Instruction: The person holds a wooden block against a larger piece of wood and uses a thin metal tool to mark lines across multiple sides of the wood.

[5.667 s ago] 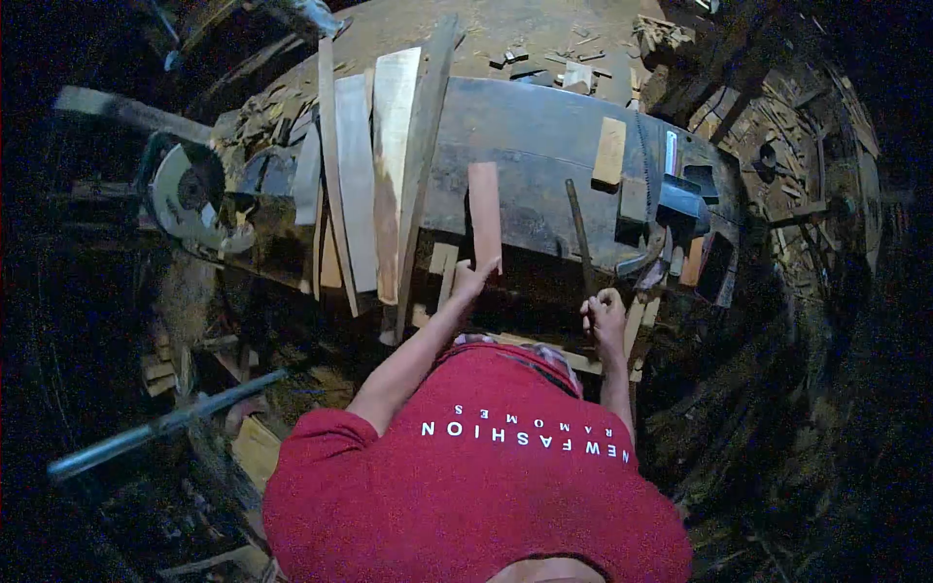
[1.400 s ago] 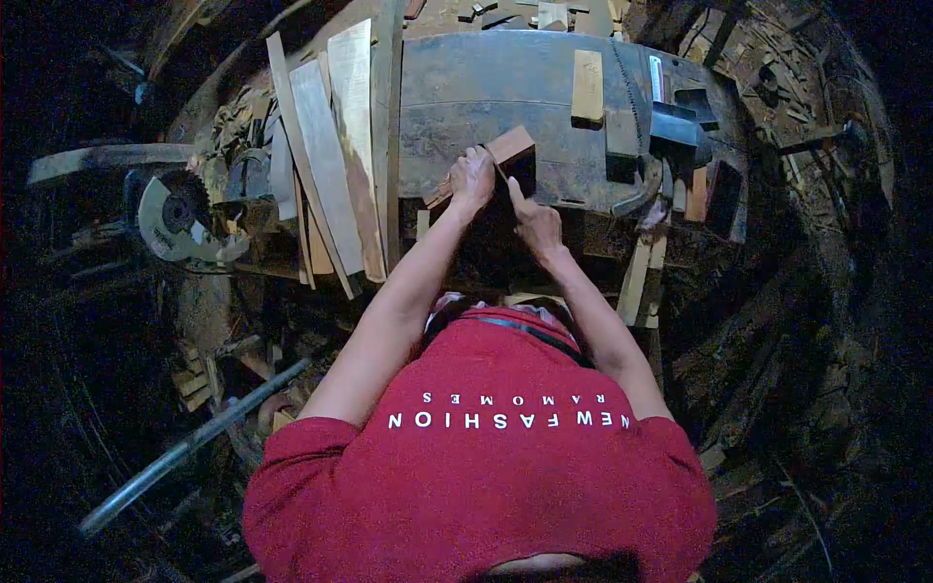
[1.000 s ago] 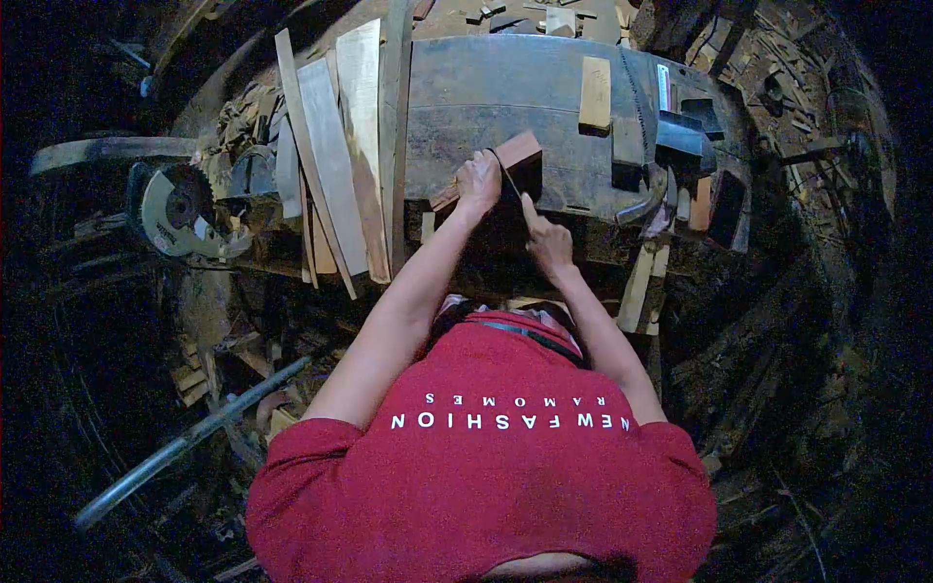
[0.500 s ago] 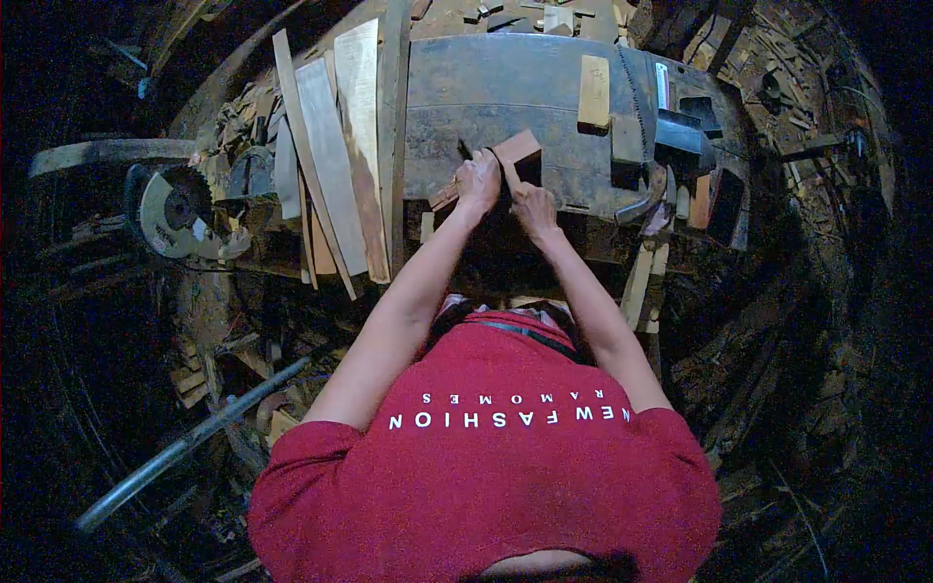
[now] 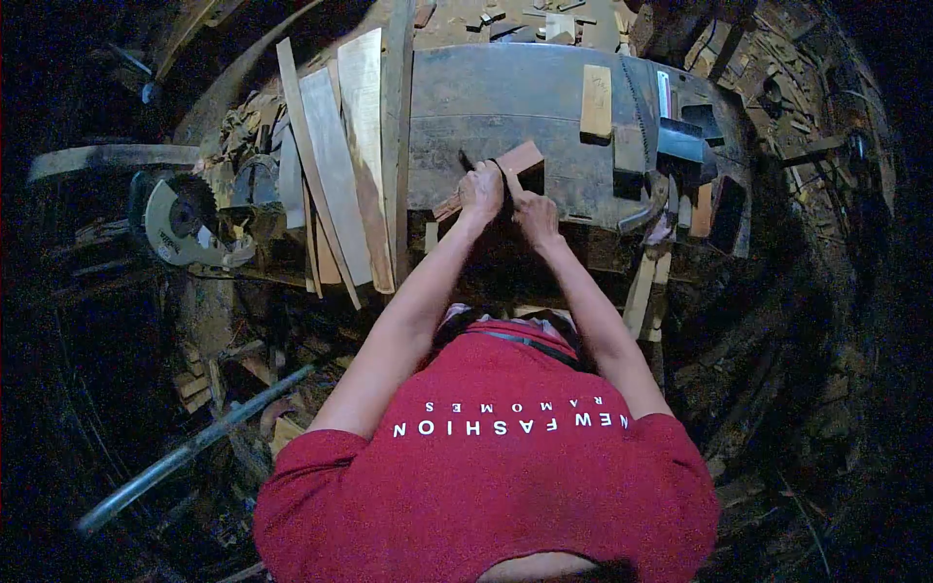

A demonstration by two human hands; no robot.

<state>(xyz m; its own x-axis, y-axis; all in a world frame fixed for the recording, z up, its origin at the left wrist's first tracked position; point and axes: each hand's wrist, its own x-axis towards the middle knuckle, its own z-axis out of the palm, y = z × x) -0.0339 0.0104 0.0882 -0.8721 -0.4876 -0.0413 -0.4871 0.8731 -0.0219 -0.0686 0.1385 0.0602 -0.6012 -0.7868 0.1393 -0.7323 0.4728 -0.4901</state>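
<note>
A reddish wooden block (image 5: 522, 157) lies slanted near the front edge of the workbench (image 5: 457, 107). My left hand (image 5: 481, 190) is closed over its left part, around a thin dark tool (image 5: 466, 159) whose end sticks out past the fingers; the rest of the tool is hidden. Just to the right, my right hand (image 5: 535, 216) is closed, with a finger reaching toward the block and a dark strip between the hands. What the right hand grips is too small and dark to make out.
Long boards (image 5: 330, 136) lean across the bench on the left, beside a circular saw (image 5: 180, 219). On the right are a pale block (image 5: 596, 102), a dark-bladed handsaw (image 5: 637, 97) and a blue-grey tool (image 5: 680, 141). A metal pipe (image 5: 194, 445) slants at lower left.
The whole view has shifted slightly, so the bench appears a little lower. Both hands stay at the block with nearly the same grip.
</note>
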